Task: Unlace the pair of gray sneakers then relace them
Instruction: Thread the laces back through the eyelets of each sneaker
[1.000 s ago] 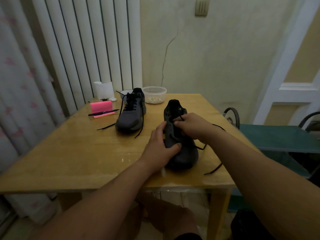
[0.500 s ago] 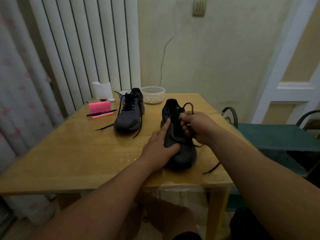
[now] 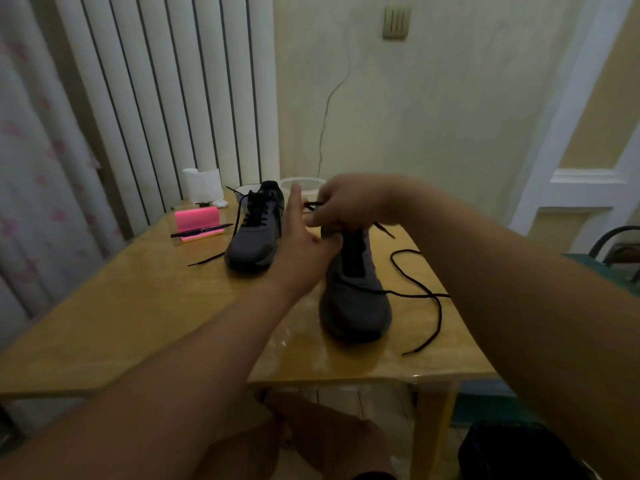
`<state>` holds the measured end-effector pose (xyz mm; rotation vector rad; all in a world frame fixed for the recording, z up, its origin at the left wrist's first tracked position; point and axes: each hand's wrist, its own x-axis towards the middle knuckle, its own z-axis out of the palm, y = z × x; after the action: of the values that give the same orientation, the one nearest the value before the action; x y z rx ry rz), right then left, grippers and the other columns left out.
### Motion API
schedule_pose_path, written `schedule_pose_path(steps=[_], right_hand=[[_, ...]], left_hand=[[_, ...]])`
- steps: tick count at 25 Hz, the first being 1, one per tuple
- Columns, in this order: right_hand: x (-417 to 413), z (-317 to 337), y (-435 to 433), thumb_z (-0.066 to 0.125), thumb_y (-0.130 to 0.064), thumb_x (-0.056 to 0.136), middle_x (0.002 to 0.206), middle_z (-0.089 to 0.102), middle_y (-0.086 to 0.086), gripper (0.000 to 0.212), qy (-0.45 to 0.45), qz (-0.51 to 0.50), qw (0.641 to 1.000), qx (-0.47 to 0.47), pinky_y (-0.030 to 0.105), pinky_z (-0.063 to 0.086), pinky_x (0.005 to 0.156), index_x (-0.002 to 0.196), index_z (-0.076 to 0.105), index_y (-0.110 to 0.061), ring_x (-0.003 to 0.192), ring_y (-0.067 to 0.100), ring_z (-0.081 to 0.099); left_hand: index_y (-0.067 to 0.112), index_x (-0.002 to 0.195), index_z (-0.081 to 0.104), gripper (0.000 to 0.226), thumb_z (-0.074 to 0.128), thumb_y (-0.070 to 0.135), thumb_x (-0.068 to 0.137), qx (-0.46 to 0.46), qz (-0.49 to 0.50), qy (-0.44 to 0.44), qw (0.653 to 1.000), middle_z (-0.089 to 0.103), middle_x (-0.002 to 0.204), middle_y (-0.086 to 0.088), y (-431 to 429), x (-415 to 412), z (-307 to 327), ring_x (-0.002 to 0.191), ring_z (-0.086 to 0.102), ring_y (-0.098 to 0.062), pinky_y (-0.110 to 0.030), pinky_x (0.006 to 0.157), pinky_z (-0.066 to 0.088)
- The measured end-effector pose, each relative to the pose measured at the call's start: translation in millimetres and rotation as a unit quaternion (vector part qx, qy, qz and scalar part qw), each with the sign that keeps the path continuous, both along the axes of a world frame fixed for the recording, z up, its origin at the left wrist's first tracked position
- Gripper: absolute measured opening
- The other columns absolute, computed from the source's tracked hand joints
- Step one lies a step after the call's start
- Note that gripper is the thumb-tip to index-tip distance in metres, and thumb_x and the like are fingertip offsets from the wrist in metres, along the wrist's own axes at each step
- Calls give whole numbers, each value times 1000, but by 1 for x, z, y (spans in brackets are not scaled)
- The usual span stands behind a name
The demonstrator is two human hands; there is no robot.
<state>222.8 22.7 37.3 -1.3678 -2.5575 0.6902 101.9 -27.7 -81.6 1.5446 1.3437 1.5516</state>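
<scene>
Near sneaker [image 3: 356, 306] points toe at person; right hand [image 3: 346, 206] pinches lace [image 3: 415, 293] above its heel, left hand [image 3: 299, 247], fingers straight, steadies its side.

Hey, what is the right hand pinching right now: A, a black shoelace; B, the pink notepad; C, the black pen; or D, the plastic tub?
A: the right hand pinches one end of the black shoelace just above the near gray sneaker.

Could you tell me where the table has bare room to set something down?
Bare: the left stretch of table, in front of the pink pad and far sneaker. Crowded: the back edge, and the loose lace right of the near sneaker.
</scene>
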Motion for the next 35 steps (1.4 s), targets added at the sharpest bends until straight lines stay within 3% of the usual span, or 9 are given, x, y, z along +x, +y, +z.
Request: schedule_pose_path(steps=[5,9,14,17,21,23,28,32,35], right_hand=[[6,12,10,68,-25,100,89,64,7,30,79,-27,996,-33,31,50,62,118,67,-1,71,18,56],[43,-40,14,65,-30,101,109,67,3,27,110,-149,972,145,39,57,88,121,63,-13,99,21,64],[87,-83,-18,65,-24,98,103,67,1,11,-17,-26,999,11,41,55,90,108,65,-20,99,21,64],[89,-94,-22,66,-28,94,97,66,3,10,-75,-7,997,32,46,55,86,99,64,-20,91,24,64],[84,-94,-24,64,-29,98,90,65,5,12,-7,-13,998,60,43,54,76,93,64,-18,81,21,61],[84,-88,-28,63,-26,100,92,66,3,10,74,-18,995,72,35,52,75,96,64,-18,82,17,62],[103,-80,-23,58,-38,106,91,70,14,25,95,-44,994,33,37,55,71,101,72,-17,81,22,68],[77,-76,-21,54,-41,107,88,71,11,33,97,-61,990,82,44,53,74,93,73,-17,80,25,65],[48,-68,-23,57,-26,103,81,67,3,24,33,-37,992,114,34,49,66,81,66,-20,77,19,63]], left_hand=[[9,126,65,23,58,17,106,-120,-2,-180,976,59,75,0,8,-29,15,62,53,-12,-21,50,43],[10,121,60,26,45,3,102,-198,160,-480,839,64,82,-4,10,-69,-18,58,60,-14,-25,55,51],[13,133,49,38,61,10,98,-87,368,-125,917,45,136,-5,-12,-48,-19,96,57,-22,-23,67,47],[26,125,57,28,63,21,98,23,194,68,978,50,123,2,-24,-11,-20,106,57,-16,-31,87,52],[36,121,65,29,62,51,96,83,32,456,886,49,124,13,-22,12,-33,117,42,-11,-33,99,37],[35,108,65,18,60,50,100,78,40,443,892,51,117,12,-21,14,-32,113,44,-14,-37,95,38],[5,89,64,47,53,48,106,-68,60,99,991,60,92,-14,-31,-17,-19,88,59,-28,-40,76,41],[14,116,61,44,63,54,99,-60,-14,96,993,65,104,1,-30,0,3,93,62,-9,-30,83,52],[25,154,36,79,72,56,91,24,81,220,972,46,150,6,-20,15,19,137,44,-9,-33,116,36]])
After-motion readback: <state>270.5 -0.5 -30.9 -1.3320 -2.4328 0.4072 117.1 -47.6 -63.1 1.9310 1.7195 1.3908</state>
